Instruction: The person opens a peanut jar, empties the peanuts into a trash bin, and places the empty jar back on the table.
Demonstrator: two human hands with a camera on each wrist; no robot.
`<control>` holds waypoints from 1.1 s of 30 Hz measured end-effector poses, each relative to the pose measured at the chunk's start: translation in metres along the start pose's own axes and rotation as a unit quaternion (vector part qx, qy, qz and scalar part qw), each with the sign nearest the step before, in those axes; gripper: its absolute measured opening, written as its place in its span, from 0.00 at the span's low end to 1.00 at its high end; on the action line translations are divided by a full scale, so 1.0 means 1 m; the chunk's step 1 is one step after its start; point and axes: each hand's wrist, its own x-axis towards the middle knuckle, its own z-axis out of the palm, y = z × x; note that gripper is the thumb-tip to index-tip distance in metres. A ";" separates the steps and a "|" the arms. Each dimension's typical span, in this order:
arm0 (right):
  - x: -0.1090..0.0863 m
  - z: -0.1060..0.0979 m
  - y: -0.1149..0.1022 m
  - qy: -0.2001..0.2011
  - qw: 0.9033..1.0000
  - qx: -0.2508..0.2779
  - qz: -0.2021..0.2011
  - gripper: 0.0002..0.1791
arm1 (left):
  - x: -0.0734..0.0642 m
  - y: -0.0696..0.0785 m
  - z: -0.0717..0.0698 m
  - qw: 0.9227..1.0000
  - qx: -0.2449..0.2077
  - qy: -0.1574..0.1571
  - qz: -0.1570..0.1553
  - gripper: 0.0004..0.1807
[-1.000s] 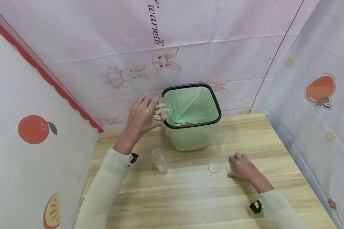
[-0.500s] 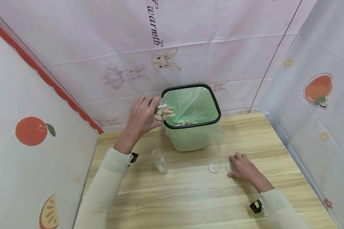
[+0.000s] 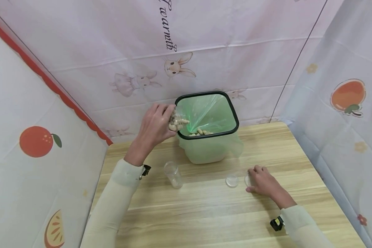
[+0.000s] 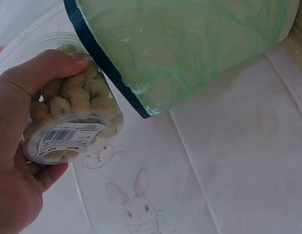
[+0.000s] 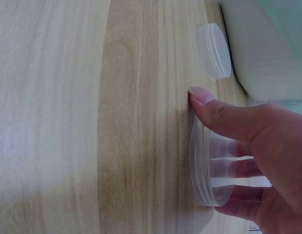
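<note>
My left hand point(image 3: 156, 124) grips a clear jar point(image 4: 75, 105) of unshelled peanuts point(image 3: 176, 123), its thumb across the side. The jar lies tilted with its mouth over the left rim of a bin point(image 3: 204, 155) lined with a green bag. Some peanuts point(image 3: 201, 132) show inside the bin. On the table at the right, my right hand point(image 3: 261, 181) holds a clear round lid point(image 5: 204, 165) between thumb and fingers. A second clear lid point(image 3: 231, 181) lies just left of it, apart from the hand.
A clear plastic cup or jar point(image 3: 173, 175) stands on the wooden table point(image 3: 204, 213) in front of the bin, with something pale at its base. A printed curtain point(image 3: 133, 82) hangs right behind the bin, and others close off both sides.
Peanuts have slid toward the jar's mouth, and more peanuts now show in the bin. The left hand has shifted only slightly; the right hand has stayed on the lid.
</note>
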 end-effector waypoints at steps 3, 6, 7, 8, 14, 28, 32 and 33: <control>-0.001 -0.001 0.000 -0.002 1.000 0.002 0.001 0.45 | 0.000 0.001 0.000 1.000 0.002 -0.004 -0.001 0.43; -0.001 -0.001 0.000 -0.002 1.000 0.004 0.001 0.45 | 0.000 0.002 0.001 1.000 0.005 -0.005 -0.001 0.43; -0.001 -0.001 0.000 -0.001 1.000 0.005 0.002 0.45 | 0.000 0.002 0.001 1.000 0.005 -0.005 -0.001 0.43; -0.001 -0.001 0.000 -0.001 1.000 0.005 0.002 0.45 | 0.000 0.003 0.002 1.000 0.006 -0.005 -0.001 0.43; -0.001 0.000 0.000 0.002 1.000 0.008 0.002 0.45 | 0.000 0.004 0.004 1.000 0.010 0.001 0.000 0.44; -0.001 -0.002 0.000 -0.003 1.000 0.013 0.007 0.45 | 0.004 0.006 0.003 1.000 0.025 -0.001 0.009 0.45; -0.002 -0.003 -0.001 0.000 1.000 0.014 0.004 0.45 | 0.005 0.006 0.003 0.999 0.030 -0.002 0.009 0.45; -0.002 -0.003 -0.001 0.000 1.000 0.014 0.004 0.45 | 0.005 0.006 0.004 0.999 0.031 -0.003 0.010 0.44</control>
